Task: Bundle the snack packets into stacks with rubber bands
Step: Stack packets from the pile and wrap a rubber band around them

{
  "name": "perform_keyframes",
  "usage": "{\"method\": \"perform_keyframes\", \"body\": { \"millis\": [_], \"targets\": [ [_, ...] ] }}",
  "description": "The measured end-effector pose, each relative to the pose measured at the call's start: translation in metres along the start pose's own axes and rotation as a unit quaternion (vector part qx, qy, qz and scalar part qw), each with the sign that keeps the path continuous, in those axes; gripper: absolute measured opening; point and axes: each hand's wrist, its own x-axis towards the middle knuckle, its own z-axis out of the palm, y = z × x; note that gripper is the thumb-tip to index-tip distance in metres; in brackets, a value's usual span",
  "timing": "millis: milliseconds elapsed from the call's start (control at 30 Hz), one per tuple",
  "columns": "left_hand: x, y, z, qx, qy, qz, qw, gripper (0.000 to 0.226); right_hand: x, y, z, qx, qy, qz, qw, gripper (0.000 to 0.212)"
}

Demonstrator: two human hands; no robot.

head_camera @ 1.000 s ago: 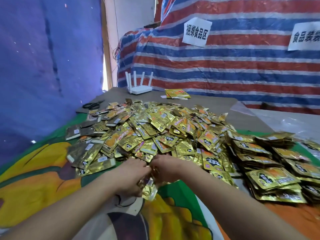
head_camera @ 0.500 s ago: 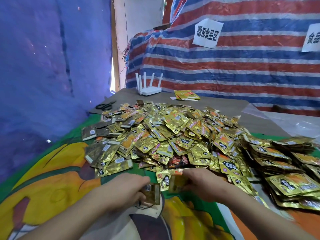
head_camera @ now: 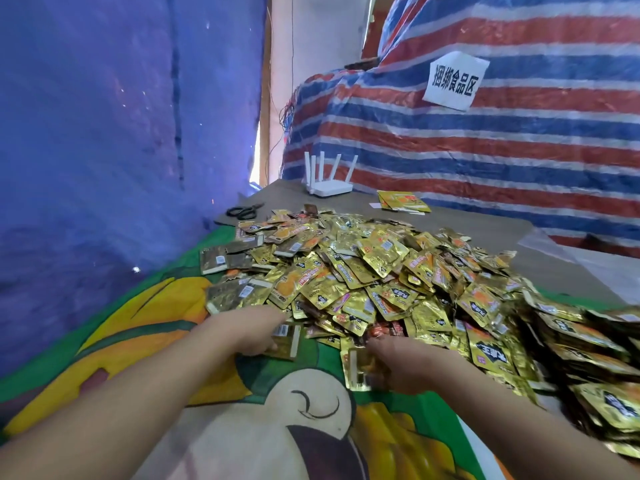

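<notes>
Gripping a gold foil packet (head_camera: 286, 342) at the near edge of the heap, your left hand (head_camera: 246, 330) has its fingers curled round the packet's left side; the packet stands roughly on end, long axis running near to far, pale sealed strip along its right edge and a white barcode label at the top. Your right hand (head_camera: 403, 362) holds a second gold packet (head_camera: 358, 370), fingers curled over its right part; it also runs lengthwise near to far, with a pale seam down its left side. The two hands are apart, green cloth showing between them.

Just beyond both hands lies the loose pile of packets (head_camera: 374, 268), shiny gold with orange and black print, pointing every way. Stacked packets (head_camera: 585, 344) sit to the right of the pile. All rest on a printed cloth (head_camera: 145, 327) in green and yellow. Further back, on the grey table (head_camera: 464, 223), are scissors (head_camera: 243, 211), a white router (head_camera: 329, 181) and a few flat packets (head_camera: 401, 201), before a striped tarp (head_camera: 485, 150) bearing a paper sign (head_camera: 454, 80).
</notes>
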Motion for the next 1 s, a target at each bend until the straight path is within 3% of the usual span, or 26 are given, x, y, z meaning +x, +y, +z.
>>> {"method": "perform_keyframes", "body": {
  "millis": [200, 367, 500, 633, 800, 867, 1000],
  "targets": [
    [0.013, -0.018, 0.008, -0.037, -0.008, -0.032, 0.999, 0.052, 0.001, 0.008, 0.008, -0.058, 0.029, 0.014, 0.998, 0.052],
    [0.008, -0.007, 0.016, -0.021, 0.048, -0.025, 0.998, 0.047, -0.009, 0.003, 0.014, -0.166, 0.106, 0.016, 0.980, 0.055],
    [-0.006, -0.009, 0.016, 0.033, 0.109, 0.009, 0.993, 0.031, -0.022, -0.003, 0.031, -0.121, 0.136, 0.025, 0.983, 0.052],
    [-0.021, -0.003, 0.015, 0.057, 0.104, 0.038, 0.992, 0.018, -0.038, -0.006, 0.042, -0.066, 0.186, 0.022, 0.980, 0.049],
    [-0.043, 0.013, 0.015, -0.083, 0.138, 0.100, 0.982, 0.016, -0.056, -0.015, 0.040, -0.038, 0.183, 0.000, 0.982, 0.026],
    [-0.052, 0.025, 0.018, -0.132, 0.146, 0.129, 0.972, 0.024, -0.060, -0.020, 0.040, -0.039, 0.155, -0.011, 0.987, 0.021],
    [-0.058, 0.043, 0.028, -0.202, 0.101, 0.099, 0.969, 0.077, -0.062, -0.023, 0.043, -0.043, 0.149, -0.009, 0.988, 0.016]
  ]
}}
